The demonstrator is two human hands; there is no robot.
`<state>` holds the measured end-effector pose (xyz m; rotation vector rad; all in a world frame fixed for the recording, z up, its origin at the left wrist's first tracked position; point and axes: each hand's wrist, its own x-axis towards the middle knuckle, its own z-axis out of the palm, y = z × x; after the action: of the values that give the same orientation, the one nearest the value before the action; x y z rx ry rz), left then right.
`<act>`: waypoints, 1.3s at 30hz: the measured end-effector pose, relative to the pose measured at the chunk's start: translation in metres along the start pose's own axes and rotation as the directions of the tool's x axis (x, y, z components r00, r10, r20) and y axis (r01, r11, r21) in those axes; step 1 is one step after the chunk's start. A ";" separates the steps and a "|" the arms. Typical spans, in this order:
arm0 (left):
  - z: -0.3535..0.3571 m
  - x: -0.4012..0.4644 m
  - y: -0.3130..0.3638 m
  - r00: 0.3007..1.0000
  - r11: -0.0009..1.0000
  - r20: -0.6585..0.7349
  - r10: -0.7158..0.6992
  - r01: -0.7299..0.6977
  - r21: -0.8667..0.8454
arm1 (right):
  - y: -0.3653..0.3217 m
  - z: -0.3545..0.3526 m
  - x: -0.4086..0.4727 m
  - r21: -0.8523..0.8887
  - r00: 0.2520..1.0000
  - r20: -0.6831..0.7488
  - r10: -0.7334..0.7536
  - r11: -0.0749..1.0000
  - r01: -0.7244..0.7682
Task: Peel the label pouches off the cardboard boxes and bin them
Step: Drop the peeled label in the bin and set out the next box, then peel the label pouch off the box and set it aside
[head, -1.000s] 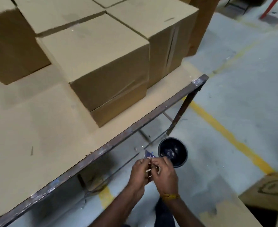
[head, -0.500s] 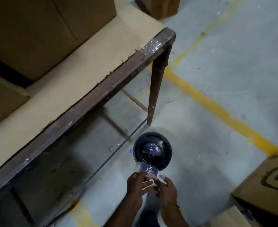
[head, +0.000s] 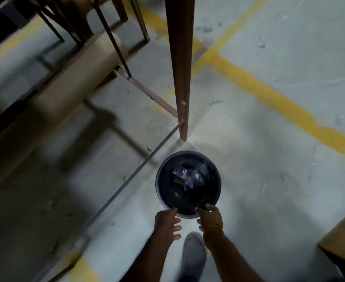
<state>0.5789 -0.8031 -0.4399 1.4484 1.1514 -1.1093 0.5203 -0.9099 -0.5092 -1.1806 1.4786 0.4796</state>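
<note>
Fingers (head: 175, 227) of the left hand (head: 166, 222) are loosely spread and slightly bent, holding nothing, with the forefinger tip reaching up to the near rim of the bin (head: 188, 215); whether it touches the rim I cannot tell. Fingers (head: 200, 211) of the right hand (head: 210, 217) are likewise apart and relaxed, empty, their tips at the same near rim just to the right of the left hand's. A yellow band (head: 216, 225) sits on the right wrist. Both forearms run up from the bottom edge of the view, and a pale shoe (head: 194, 254) stands on the floor (head: 259, 180) between them.

The bin is round, dark and open-topped, standing on the grey concrete floor just beyond the hands. Inside it lie crumpled label pouches (head: 184, 177), clear film with blue print, gathered toward the far side of its bottom.

Just past the bin's far rim a brown metal leg (head: 180, 68) of the worktop frame comes down to the floor, with thin cross bars (head: 153, 96) running from it to the left. Under the frame, toward the upper left, lies a brown paper roll (head: 80, 78). Yellow painted lines (head: 279, 100) cross the floor to the right, and a corner of a cardboard box (head: 344, 239) shows at the lower right edge.
</note>
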 end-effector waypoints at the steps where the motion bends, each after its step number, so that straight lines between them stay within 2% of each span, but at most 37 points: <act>1: -0.002 0.001 -0.003 1.000 1.000 0.008 0.006 -0.006 0.009 | 0.003 0.004 0.001 -0.032 1.000 -0.019 -0.025 0.999 0.024; 6: -0.026 -0.013 -0.018 0.990 0.990 0.015 0.137 -0.137 -0.015 | -0.008 0.019 -0.057 -0.067 0.979 -0.060 -0.194 0.979 0.190; 12: -0.097 -0.065 -0.028 0.952 0.951 0.028 0.304 -0.301 -0.076 | 0.004 0.050 -0.143 -0.096 0.918 -0.002 -0.397 0.913 0.395; 18: -0.227 -0.145 -0.086 0.912 0.890 -0.062 0.405 -0.409 -0.201 | 0.065 0.104 -0.272 -0.207 0.845 0.161 -0.510 0.820 0.534; 21: -0.309 -0.179 -0.142 0.887 0.851 -0.135 0.442 -0.462 -0.250 | 0.114 0.133 -0.347 -0.238 0.828 0.253 -0.501 0.797 0.555; 24: -0.396 -0.214 -0.211 0.859 0.801 -0.231 0.456 -0.510 -0.313 | 0.176 0.163 -0.425 -0.296 0.776 0.349 -0.526 0.724 0.623; 31: -0.579 -0.295 -0.401 0.836 0.624 -0.450 0.315 -0.539 -0.566 | 0.349 0.233 -0.599 -0.420 0.656 0.573 -0.491 0.512 0.749; 36: -0.675 -0.331 -0.522 0.811 0.451 -0.566 0.148 -0.565 -0.691 | 0.464 0.290 -0.707 -0.458 0.546 0.765 -0.343 0.307 0.834; 39: -0.725 -0.349 -0.576 0.779 0.367 -0.627 0.026 -0.591 -0.718 | 0.525 0.322 -0.760 -0.414 0.449 0.862 -0.236 0.185 0.891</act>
<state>0.0269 -0.0691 -0.0708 0.9748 1.4042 0.3300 0.1330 -0.1246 -0.0737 -2.0204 -0.1356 0.9699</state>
